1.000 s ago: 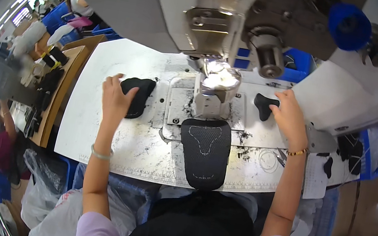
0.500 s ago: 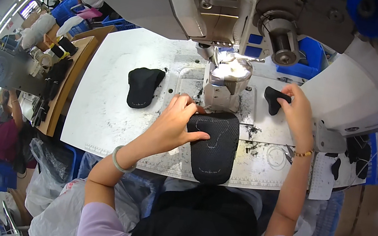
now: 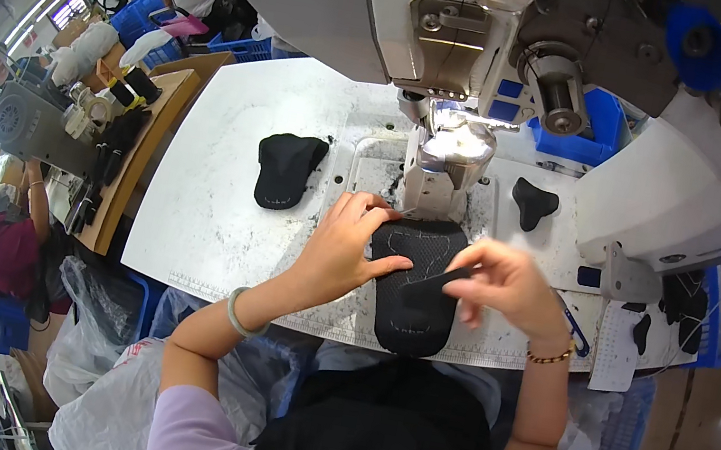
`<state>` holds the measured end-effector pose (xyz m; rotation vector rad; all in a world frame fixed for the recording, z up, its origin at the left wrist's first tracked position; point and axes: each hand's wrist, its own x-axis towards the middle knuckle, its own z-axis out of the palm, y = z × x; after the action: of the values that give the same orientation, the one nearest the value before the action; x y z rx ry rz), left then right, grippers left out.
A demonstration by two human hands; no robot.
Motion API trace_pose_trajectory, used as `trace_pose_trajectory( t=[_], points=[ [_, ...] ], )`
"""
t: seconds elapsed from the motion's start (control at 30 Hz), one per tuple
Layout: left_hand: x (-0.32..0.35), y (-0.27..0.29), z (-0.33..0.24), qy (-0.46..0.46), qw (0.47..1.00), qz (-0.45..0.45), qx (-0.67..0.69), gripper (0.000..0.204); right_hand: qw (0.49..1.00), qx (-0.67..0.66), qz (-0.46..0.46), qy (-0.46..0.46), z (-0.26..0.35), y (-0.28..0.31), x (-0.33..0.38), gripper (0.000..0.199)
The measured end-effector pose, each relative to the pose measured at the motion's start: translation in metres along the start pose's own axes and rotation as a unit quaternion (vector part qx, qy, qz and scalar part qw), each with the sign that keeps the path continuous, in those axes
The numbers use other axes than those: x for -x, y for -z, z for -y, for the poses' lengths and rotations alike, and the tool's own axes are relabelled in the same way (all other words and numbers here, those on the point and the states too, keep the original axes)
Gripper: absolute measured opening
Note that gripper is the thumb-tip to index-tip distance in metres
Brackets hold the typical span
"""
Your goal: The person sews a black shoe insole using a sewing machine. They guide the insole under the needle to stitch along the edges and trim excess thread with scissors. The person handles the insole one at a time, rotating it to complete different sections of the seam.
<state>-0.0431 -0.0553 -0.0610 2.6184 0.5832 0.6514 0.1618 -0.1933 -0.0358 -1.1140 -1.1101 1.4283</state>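
Observation:
A black mesh padded piece (image 3: 410, 316) with white marking lines lies at the table's front edge, just before the sewing machine's needle area. My left hand (image 3: 347, 247) grips its upper left edge, thumb on top; the fingertips by the machine are partly hidden. Over the right half of that piece, my right hand (image 3: 504, 287) pinches a thin small black fabric patch (image 3: 439, 280), slightly blurred by motion. More small black three-lobed patches (image 3: 533, 204) lie to the right of the machine. Another black padded piece (image 3: 285, 170) rests on the table at left.
The sewing machine (image 3: 443, 158) with its lit needle area stands beyond my hands. A blue-handled tool (image 3: 577, 336) lies right of my right wrist. Blue bins (image 3: 594, 131) and black scraps (image 3: 685, 301) are at the right. Co-workers (image 3: 5, 244) sit at the left.
My right hand has come from the small patches at right to the mesh piece, bringing one patch with it. My left hand stays on the mesh piece. The view has shifted slightly.

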Motion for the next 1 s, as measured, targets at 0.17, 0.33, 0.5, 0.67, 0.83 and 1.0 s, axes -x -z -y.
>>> trace_pose_trajectory(
  t=[0.17,0.33,0.5,0.67,0.83,1.0],
  points=[
    [0.000,-0.007,-0.004,-0.089,0.993,-0.075,0.016,0.038,0.993,0.093,-0.077,-0.001,-0.033,-0.016,-0.009,0.018],
    [-0.001,-0.001,-0.007,0.148,0.813,0.033,0.562,0.020,0.986,0.070,-0.121,0.089,-0.020,-0.032,-0.007,0.014],
    [-0.031,0.013,-0.030,0.147,0.661,-0.050,0.734,0.022,0.922,0.150,-0.244,0.262,0.005,-0.037,-0.027,0.013],
    [-0.029,0.008,-0.023,0.153,0.695,-0.052,0.700,0.028,0.900,0.114,-0.310,0.284,0.007,-0.042,-0.044,0.016],
    [-0.030,-0.001,-0.021,0.136,0.800,-0.088,0.578,0.022,0.892,0.130,-0.329,0.282,0.000,-0.040,-0.053,0.017],
    [-0.028,0.000,-0.016,0.163,0.789,-0.069,0.589,0.019,0.909,0.086,-0.301,0.275,0.000,-0.036,-0.053,0.016]
  ],
)
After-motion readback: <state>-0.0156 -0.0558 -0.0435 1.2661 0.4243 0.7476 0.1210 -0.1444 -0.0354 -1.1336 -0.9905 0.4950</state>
